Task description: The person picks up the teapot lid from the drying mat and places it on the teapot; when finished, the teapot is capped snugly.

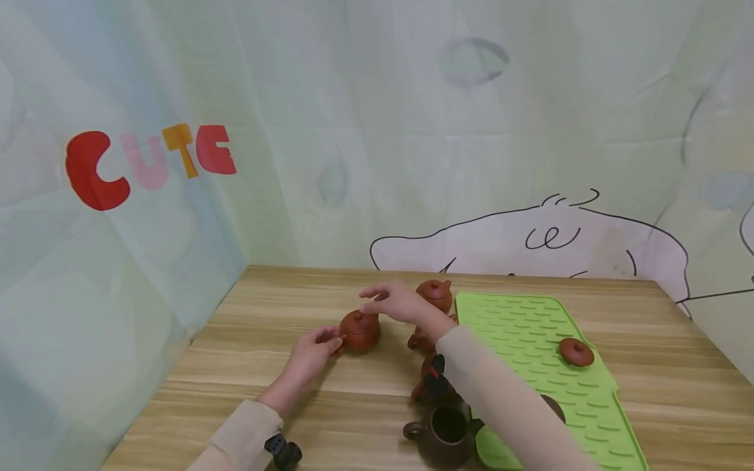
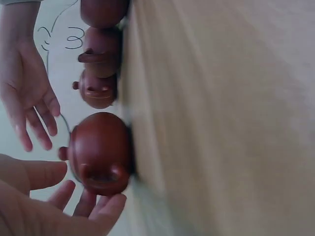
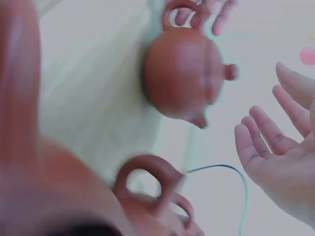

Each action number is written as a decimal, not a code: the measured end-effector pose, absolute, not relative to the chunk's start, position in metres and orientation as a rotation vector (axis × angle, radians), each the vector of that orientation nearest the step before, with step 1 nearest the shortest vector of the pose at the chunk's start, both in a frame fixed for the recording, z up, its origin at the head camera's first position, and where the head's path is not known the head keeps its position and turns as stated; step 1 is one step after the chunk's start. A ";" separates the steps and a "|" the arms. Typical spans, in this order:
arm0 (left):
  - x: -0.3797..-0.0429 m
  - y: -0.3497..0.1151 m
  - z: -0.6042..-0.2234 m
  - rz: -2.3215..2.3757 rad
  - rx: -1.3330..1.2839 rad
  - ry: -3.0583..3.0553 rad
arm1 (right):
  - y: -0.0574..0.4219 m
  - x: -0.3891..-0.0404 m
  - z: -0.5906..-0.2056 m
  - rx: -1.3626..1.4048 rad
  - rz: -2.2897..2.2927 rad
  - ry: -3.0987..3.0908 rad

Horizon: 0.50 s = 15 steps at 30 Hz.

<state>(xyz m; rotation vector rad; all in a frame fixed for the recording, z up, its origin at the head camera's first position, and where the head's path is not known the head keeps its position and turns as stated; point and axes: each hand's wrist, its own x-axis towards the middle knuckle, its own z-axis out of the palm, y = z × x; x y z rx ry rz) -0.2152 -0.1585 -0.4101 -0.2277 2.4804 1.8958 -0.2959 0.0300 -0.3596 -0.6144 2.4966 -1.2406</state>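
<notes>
A small red-brown clay teapot (image 1: 360,333) with its lid on stands on the table, its handle toward my left hand (image 1: 312,356). In the left wrist view that hand's thumb is straight and apart from the pot. Its other fingers (image 2: 106,209) lie beside the handle; the right wrist view shows fingertips (image 3: 184,14) behind the handle loop, and contact is unclear. My right hand (image 1: 397,302) hovers above the lid knob. In the right wrist view its fingers (image 3: 270,135) are spread, apart from the knob, and hold nothing.
More red-brown teapots (image 1: 434,296) stand in a row along the left edge of a green mat (image 1: 506,320), partly behind my right arm. Nearest stands a dark brown lidless teapot (image 1: 444,438). A red-brown lid (image 1: 576,352) and a partly hidden dark lid (image 1: 554,407) lie on the mat.
</notes>
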 end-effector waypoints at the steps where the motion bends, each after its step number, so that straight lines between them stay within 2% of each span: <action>1: -0.215 -0.158 -0.408 1.862 -0.226 2.514 | 0.034 -0.295 -0.355 -0.603 -1.252 2.491; 9: -0.214 -0.151 -0.388 1.886 -0.158 2.600 | 0.073 -0.280 -0.323 -0.651 -1.324 2.506; 15: -0.209 -0.137 -0.382 1.979 -0.095 2.582 | 0.111 -0.267 -0.320 -0.736 -1.346 2.526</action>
